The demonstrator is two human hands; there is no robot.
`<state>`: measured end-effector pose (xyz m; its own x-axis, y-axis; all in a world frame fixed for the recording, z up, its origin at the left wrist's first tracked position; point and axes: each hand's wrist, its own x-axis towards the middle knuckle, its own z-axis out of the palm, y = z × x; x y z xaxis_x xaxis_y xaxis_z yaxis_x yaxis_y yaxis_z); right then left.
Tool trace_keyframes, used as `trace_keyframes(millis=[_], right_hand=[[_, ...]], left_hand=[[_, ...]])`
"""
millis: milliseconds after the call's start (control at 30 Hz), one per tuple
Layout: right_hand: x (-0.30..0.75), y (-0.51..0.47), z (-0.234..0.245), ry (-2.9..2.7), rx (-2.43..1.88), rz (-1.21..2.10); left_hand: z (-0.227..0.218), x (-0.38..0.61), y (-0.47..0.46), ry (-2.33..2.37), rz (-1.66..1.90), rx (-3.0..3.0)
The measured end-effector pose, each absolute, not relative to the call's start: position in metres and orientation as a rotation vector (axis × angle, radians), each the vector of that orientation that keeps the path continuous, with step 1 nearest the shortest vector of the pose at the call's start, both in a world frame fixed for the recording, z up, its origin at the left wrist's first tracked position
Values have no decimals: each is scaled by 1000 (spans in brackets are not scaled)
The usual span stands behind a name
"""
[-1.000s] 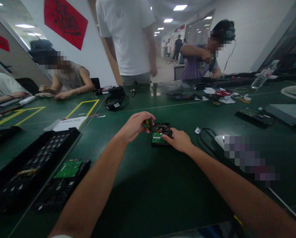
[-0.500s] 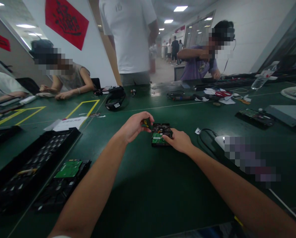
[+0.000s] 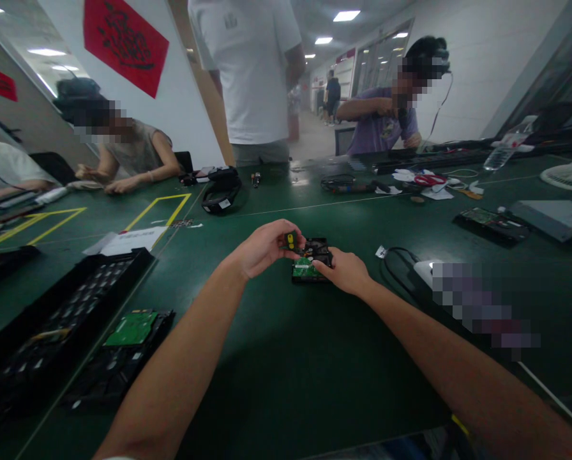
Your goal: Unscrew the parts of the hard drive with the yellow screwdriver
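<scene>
Pinches yellow tool [image 3: 290, 240] in closed left hand [image 3: 260, 249]; steadies hard drive [image 3: 305, 269] with loosely curled right hand [image 3: 346, 271], fingertips resting on it. Has green circuit board [image 3: 131, 329] lying in black tray [image 3: 118, 374] nearby.

Drive [image 3: 309, 265] on table [image 3: 276, 364], tray [image 3: 51, 319] left

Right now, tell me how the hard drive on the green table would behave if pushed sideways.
The hard drive lies flat and boxy, so it would probably slide, not roll or tip. It looks rigid and metal-cased, likely heavy for its size. Its green circuit board faces up, exposed, so it seems fragile there.
</scene>
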<state>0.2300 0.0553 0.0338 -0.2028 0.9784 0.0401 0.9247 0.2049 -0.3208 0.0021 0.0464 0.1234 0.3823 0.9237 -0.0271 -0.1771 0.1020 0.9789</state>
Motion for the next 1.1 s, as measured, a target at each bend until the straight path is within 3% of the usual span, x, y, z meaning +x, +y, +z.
trace_keyframes(millis=[433,1100], right_hand=[[231,55,33,-2260,-1806,328],[232,55,33,-2251,-1821,345]], left_hand=[[124,3,46,1057,1150,1285],[128,0,45,949,1128,1299]])
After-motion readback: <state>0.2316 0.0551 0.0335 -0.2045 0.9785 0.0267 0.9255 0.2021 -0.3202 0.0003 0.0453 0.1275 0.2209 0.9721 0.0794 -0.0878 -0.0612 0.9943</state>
